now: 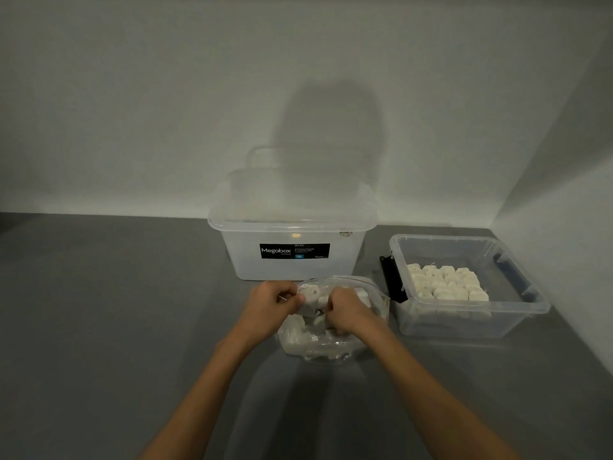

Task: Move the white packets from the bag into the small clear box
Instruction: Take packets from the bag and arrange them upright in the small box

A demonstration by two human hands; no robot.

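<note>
A clear plastic bag (318, 343) with several white packets sits on the grey table in front of me. My left hand (270, 305) pinches a white packet (310, 295) at the bag's mouth. Beside it my right hand (348, 312) curls its fingers into the bag; what it holds is hidden. At the right stands the small clear box (517, 315), open, with several white packets (447, 282) packed in rows inside.
A large lidded Megabox storage box (292, 234) stands right behind the bag. A black lid part (391, 277) leans against the small box's left side. A white wall runs along the back and right of the grey table (116, 310).
</note>
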